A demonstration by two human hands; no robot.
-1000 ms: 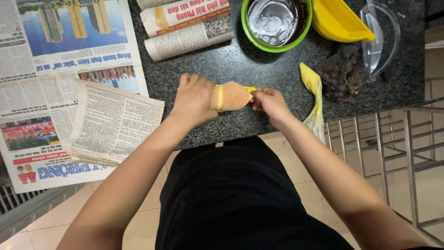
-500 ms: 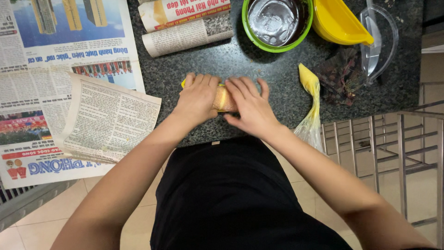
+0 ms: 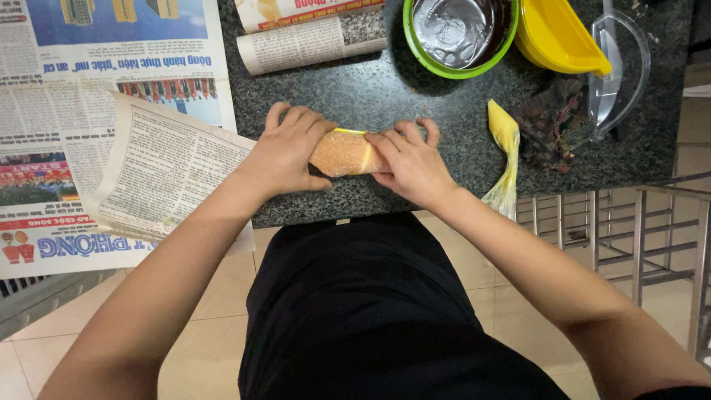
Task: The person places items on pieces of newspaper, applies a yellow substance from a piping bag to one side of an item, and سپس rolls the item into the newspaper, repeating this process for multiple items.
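Observation:
An orange, grainy roll with a yellow edge [image 3: 344, 153] lies on the dark speckled granite counter [image 3: 370, 96]. My left hand [image 3: 285, 152] wraps over its left end. My right hand [image 3: 411, 159] presses on its right end, fingers curled over the top. Only the middle of the roll shows between the two hands.
Spread newspaper sheets [image 3: 111, 111] cover the counter's left part. Rolled newspapers [image 3: 311, 41] lie at the back. A green-rimmed metal bowl [image 3: 459, 33], a yellow bowl [image 3: 555, 37], a clear lid [image 3: 618, 59], dark scraps [image 3: 552, 122] and a yellow bag [image 3: 505, 155] sit at the right. A metal rack [image 3: 629, 230] stands below right.
A second ago the right hand pinched the flat orange sheet's right end. Since then it has come over the piece and both hands have pressed it into a roll on the counter.

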